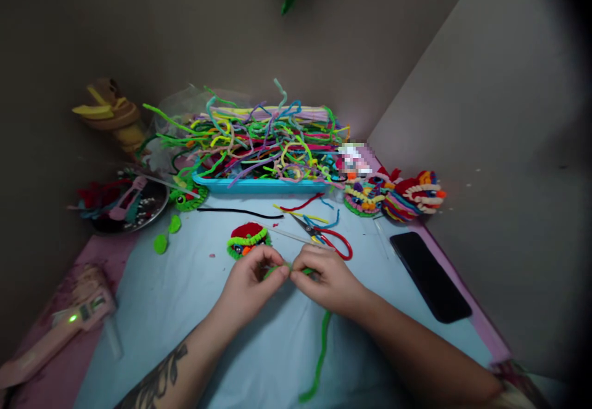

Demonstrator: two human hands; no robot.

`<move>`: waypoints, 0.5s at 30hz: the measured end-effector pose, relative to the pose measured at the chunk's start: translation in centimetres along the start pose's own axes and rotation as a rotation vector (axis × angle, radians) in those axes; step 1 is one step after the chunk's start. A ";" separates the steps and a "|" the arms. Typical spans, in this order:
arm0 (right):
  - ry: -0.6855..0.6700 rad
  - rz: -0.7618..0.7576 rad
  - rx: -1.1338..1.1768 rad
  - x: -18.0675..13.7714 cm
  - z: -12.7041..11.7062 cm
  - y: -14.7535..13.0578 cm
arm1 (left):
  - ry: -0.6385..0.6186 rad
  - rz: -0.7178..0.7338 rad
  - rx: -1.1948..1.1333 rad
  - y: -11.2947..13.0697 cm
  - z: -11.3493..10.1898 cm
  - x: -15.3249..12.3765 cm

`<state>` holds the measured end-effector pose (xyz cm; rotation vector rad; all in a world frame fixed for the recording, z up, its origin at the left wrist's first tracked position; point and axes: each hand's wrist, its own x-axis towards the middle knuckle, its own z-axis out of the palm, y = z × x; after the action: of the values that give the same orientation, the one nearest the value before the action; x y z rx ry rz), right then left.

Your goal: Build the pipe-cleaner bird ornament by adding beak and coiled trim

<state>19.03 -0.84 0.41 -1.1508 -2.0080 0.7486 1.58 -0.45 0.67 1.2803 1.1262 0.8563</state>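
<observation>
My left hand (252,276) and my right hand (324,276) meet over the pale blue table surface (185,310), both pinched on a green pipe cleaner (319,353). Its coiled end sits between my fingertips, and its free tail trails down toward me past my right wrist. Just beyond my left hand lies a small round pipe-cleaner figure (247,239) in red, green and orange. Red-handled scissors (330,239) lie right behind my right hand.
A turquoise tray (259,185) heaped with several colourful pipe cleaners stands at the back. Finished figures (398,198) lie at the back right and a black phone (430,276) to the right. A pink glue gun (69,322) and a dark dish (127,208) are on the left.
</observation>
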 end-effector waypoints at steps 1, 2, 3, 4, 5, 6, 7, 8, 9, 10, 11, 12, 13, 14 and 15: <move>-0.004 0.018 0.013 0.0 0.0 0.0 | 0.006 0.000 -0.005 0.0 0.0 0.0; -0.001 0.045 0.034 0.0 0.1 -0.1 | 0.012 0.000 -0.013 -0.1 0.0 0.0; 0.003 0.081 0.062 0.0 0.1 -0.1 | 0.017 0.002 -0.023 -0.1 0.1 0.0; 0.007 0.119 0.094 0.1 0.1 -0.2 | 0.021 0.003 -0.033 -0.1 0.1 0.0; 0.011 0.153 0.124 0.1 0.1 -0.2 | 0.022 0.001 -0.042 -0.1 0.1 0.0; 0.014 0.177 0.148 0.1 0.1 -0.3 | 0.021 -0.002 -0.049 -0.1 0.1 0.0; 0.014 0.189 0.161 0.1 0.2 -0.3 | 0.017 -0.005 -0.056 -0.1 0.2 0.0; 0.014 0.189 0.161 0.1 0.2 -0.3 | 0.013 -0.008 -0.062 -0.1 0.2 -0.1; 0.017 0.180 0.148 0.1 0.2 -0.3 | 0.009 -0.008 -0.069 -0.1 0.2 -0.1; 0.023 0.164 0.127 0.1 0.2 -0.3 | 0.004 -0.006 -0.075 -0.1 0.2 -0.1; 0.033 0.146 0.105 0.1 0.3 -0.2 | 0.000 -0.004 -0.078 -0.1 0.2 -0.1; 0.044 0.127 0.084 0.1 0.3 -0.2 | -0.005 -0.002 -0.078 -0.1 0.2 -0.1; 0.056 0.108 0.066 0.0 0.4 -0.2 | -0.009 -0.003 -0.077 -0.1 0.2 -0.2; 0.067 0.089 0.050 0.0 0.4 -0.1 | -0.012 -0.004 -0.077 -0.1 0.2 -0.1; 0.075 0.071 0.036 -0.1 0.5 -0.1 | -0.015 -0.006 -0.079 -0.1 0.2 -0.1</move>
<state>18.60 -1.04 0.20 -1.2162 -1.8927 0.7626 1.69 -0.64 0.61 1.2151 1.0738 0.8770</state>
